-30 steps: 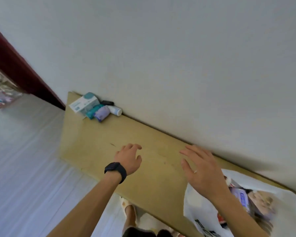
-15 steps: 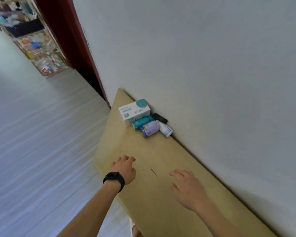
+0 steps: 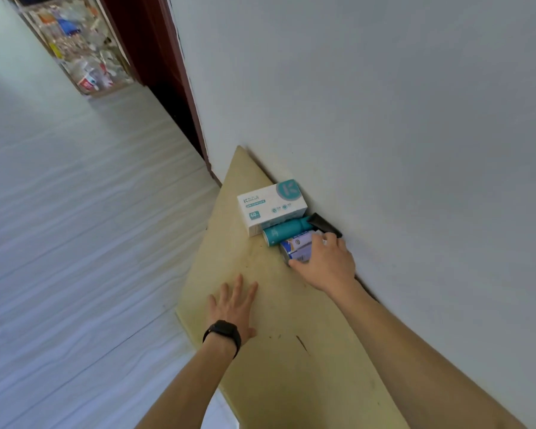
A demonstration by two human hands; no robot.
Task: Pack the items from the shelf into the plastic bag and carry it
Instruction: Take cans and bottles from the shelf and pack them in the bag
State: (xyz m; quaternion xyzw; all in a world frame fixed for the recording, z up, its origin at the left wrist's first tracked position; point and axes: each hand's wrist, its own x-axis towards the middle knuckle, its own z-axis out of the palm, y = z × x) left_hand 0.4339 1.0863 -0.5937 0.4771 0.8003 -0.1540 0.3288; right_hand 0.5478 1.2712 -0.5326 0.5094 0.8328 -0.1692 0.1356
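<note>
**Right hand reaches the last items on the shelf**

Head view: a second ago both hands hovered over bare shelf near the bag, with the pile of items far off at the upper left. Half a second ago the view had swung toward the pile and the bag had left the frame. Now the right hand has closed the gap and lies over the pale bottle at centre frame, fingers curled round it, thumb at its lower end; whether the grip is firm yet I cannot tell. The left hand rests flat and released on the shelf, lower centre, a black watch on its wrist.

The remaining items sit against the wall: a white box farthest up, a teal bottle touching it, and a black object behind. The bag is out of view.

So packing looks to have moved to the last cluster; the bottle seems next to go, and it must be carried back toward the bag.
</note>
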